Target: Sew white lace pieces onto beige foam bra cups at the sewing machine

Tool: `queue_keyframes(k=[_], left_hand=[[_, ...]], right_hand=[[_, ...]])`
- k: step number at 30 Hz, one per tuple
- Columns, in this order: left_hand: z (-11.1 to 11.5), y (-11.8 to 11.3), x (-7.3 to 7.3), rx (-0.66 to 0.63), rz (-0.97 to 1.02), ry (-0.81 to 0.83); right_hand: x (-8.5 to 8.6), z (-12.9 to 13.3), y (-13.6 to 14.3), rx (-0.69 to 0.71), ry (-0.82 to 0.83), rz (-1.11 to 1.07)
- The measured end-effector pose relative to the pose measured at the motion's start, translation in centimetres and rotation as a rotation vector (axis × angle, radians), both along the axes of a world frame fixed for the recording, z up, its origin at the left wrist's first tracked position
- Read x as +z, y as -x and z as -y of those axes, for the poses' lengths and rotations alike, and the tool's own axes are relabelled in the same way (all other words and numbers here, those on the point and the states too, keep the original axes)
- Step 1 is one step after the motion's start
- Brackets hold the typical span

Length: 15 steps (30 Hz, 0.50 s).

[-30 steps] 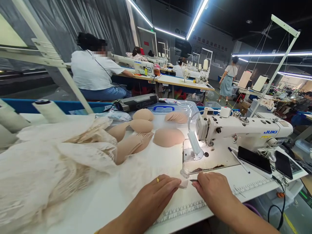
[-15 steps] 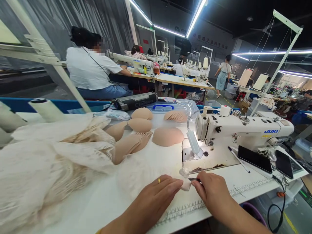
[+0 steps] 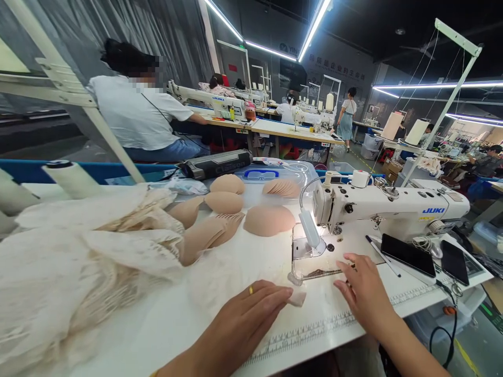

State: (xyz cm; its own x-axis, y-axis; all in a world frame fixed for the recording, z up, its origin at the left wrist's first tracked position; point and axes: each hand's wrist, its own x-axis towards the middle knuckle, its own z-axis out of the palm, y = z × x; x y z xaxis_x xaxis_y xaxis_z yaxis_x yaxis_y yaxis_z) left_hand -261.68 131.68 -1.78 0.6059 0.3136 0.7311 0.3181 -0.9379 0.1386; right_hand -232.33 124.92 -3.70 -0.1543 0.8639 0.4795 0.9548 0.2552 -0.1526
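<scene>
The left hand (image 3: 251, 314), with a gold-coloured ring on one finger, lies low over the white surface (image 3: 257, 256), its fingers straight and together, their tips on a small pale piece (image 3: 298, 298); the thumb is hidden, so whether it pinches the piece cannot be told. That piece lies near the front of the surface, just short of the sewing machine (image 3: 389, 204), close to a small greyish translucent lump (image 3: 294, 279) at the corner of the machine's bed. The right hand (image 3: 363, 293) is apart from the piece, thumb and forefinger spread with a gap between them, over the front edge of the bed; the inside of its curled fingers cannot be seen. A printed ruler strip (image 3: 306, 335) runs along the front edge, below both hands. A slim lamp (image 3: 310, 229) on a bent neck lights the needle area. To its left sit tan moulded cups (image 3: 269, 220) in several groups, then sheer pale fabric (image 3: 214, 280) and a large cream heap (image 3: 43, 283). To the right of the right hand lie a pen (image 3: 382, 255) and a dark phone (image 3: 407, 255). Beyond the surface, a person in a white shirt (image 3: 126, 112) sits at another machine (image 3: 216, 102).
</scene>
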Motion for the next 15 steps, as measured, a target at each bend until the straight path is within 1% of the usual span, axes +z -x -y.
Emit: queue_keyframes(k=[1,2,4,5,6,7,9,10,11,13,15], left_hand=[[0.0,0.0,0.1,0.0,0.002,-0.004],[0.0,0.0,0.2,0.003,0.004,-0.009],[-0.1,0.0,0.4,0.018,0.01,-0.022],[-0.1,0.1,0.6,0.031,0.013,-0.028],[-0.1,0.2,0.8,0.045,0.016,-0.028],[-0.1,0.2,1.0,0.058,0.023,-0.024],[0.0,0.0,1.4,0.056,0.044,-0.015],[0.1,-0.2,1.6,0.033,0.055,-0.009],[0.3,-0.5,1.8,-0.008,0.068,-0.003],[0.8,-1.0,1.7,-0.116,0.072,0.0],[2.1,-1.5,1.0,-0.169,0.062,0.028]], right_hand=[[-0.1,0.5,1.0,0.095,0.052,-0.07],[-0.1,1.1,1.9,0.21,0.154,-0.165],[0.0,2.6,3.3,0.443,0.449,-0.416],[0.2,3.4,3.5,0.526,0.583,-0.535],[0.5,4.1,3.6,0.578,0.687,-0.635],[0.9,4.7,3.5,0.601,0.75,-0.703],[1.7,5.1,3.3,0.611,0.787,-0.773],[2.0,5.0,3.3,0.602,0.816,-0.866],[2.4,4.6,3.5,0.576,0.847,-1.004],[3.0,3.4,4.3,0.465,0.875,-1.353],[3.4,2.1,5.5,0.336,0.825,-1.647]])
